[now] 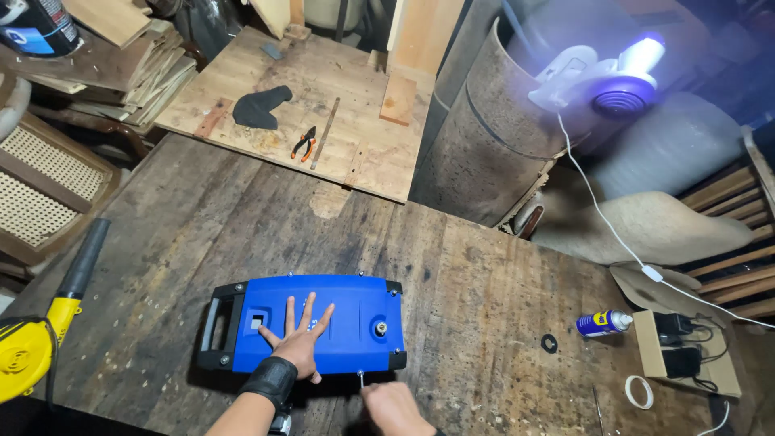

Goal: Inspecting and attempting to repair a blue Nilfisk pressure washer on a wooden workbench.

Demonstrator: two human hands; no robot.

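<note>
A blue box-shaped machine (339, 311) with black corners and a black handle at its left end lies flat on the dark wooden workbench (476, 274). My left hand (300, 335), with a black wrist band, rests flat on top of the blue casing, fingers spread. My right hand (393, 401) is closed around a thin metal tool whose tip touches the casing's near edge by the right corner. Most of that tool is hidden in my fist.
A yellow and black blower (36, 331) lies at the left edge. A spray can (601, 323), a black ring (549, 343), a tape roll (639, 391) and chargers sit to the right. Pliers (304, 144) and a dark cloth (260, 106) lie on the plywood board behind. A lit lamp (617, 77) shines at upper right.
</note>
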